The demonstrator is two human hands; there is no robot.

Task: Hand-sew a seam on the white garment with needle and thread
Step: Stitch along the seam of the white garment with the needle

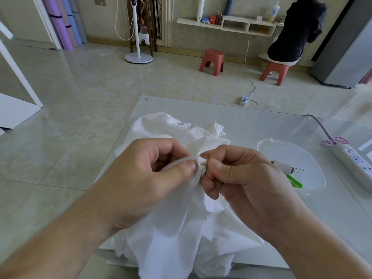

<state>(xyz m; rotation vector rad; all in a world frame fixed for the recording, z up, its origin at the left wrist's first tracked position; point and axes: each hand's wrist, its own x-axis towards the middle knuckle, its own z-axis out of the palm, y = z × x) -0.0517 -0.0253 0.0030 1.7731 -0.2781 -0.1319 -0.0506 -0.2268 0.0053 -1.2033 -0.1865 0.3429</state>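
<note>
The white garment (177,234) lies bunched on the glass table (261,121) and hangs over its near edge. My left hand (149,178) pinches a fold of the fabric between thumb and curled fingers. Right beside it, my right hand (241,178) pinches the needle (203,163), a thin dark sliver poking into the fold between the two thumbs. A fine white thread (222,188) trails down by my right fingers.
A clear plastic tub (314,190) at the right holds a white thread spool with needles (285,167) and a green-handled tool (295,182). A white power strip (356,162) lies at the table's right edge. Two red stools and a seated person are across the floor.
</note>
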